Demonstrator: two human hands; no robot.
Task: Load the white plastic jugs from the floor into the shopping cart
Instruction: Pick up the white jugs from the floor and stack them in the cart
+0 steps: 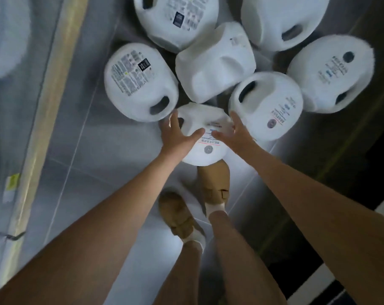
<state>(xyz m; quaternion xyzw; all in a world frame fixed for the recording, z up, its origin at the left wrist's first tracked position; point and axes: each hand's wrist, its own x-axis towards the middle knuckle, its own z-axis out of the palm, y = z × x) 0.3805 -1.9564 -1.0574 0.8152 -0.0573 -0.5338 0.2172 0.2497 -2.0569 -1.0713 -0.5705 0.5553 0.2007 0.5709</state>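
The head camera looks straight down at a grey tiled floor (pixel 81 164), where seven white plastic jugs lie close together on their sides. The nearest jug (pixel 205 137) lies just in front of the person's feet, and its lower edge hides the toe of the right tan shoe (pixel 215 183); the left tan shoe (pixel 177 214) stands a little behind. The left hand (pixel 175 135) is at the left side of this jug, with the fingers spread and nearly straight beside the dark handle hole and the thumb lying across the printed top face. The right hand (pixel 239 133) is at the right side in the same way, fingers long and apart, thumb pointing inward on the label. Neither hand is closed around the jug, and the blur does not show how firmly they press. A second jug (pixel 140 82) lies just to the left and a third jug (pixel 268 104) just to the right. A pale wooden strip (pixel 43 95) runs along the floor at the left.
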